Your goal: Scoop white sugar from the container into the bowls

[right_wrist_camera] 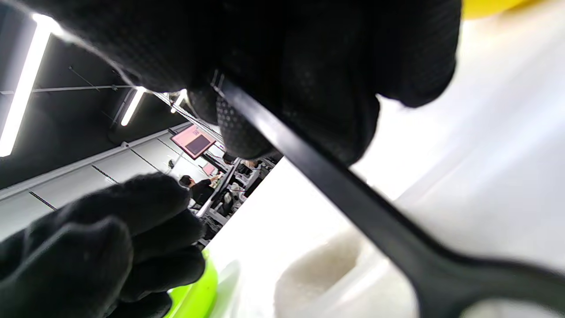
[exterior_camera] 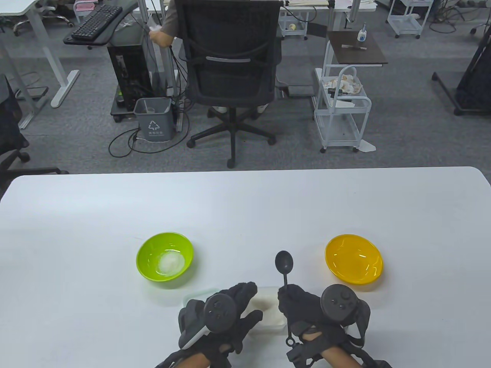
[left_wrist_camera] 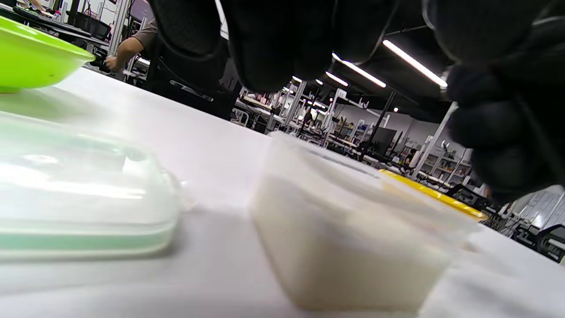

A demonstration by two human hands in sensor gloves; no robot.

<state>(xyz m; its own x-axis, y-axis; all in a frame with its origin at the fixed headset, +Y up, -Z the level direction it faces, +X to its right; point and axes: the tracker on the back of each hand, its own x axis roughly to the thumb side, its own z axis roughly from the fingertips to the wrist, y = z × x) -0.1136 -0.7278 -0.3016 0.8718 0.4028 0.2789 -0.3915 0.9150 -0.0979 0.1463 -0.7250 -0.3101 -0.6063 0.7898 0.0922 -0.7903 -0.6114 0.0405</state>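
Note:
A clear container of white sugar (exterior_camera: 268,311) sits at the table's near edge, seen close in the left wrist view (left_wrist_camera: 348,247). My left hand (exterior_camera: 248,306) hovers over its left side with fingers (left_wrist_camera: 273,44) spread, touching nothing. My right hand (exterior_camera: 290,303) grips the handle of a black spoon (exterior_camera: 284,262). The handle crosses the right wrist view (right_wrist_camera: 353,190). The spoon's bowl points away from me past the container and shows no sugar. The green bowl (exterior_camera: 147,264) at the left holds a small heap of sugar. The yellow bowl (exterior_camera: 353,258) at the right looks empty.
The container's clear lid with a green seal (left_wrist_camera: 84,198) lies just left of the container, partly under my left hand (exterior_camera: 193,297). The white table (exterior_camera: 245,207) stretches far behind the bowls. An office chair (exterior_camera: 230,57) and a cart (exterior_camera: 341,111) stand beyond it.

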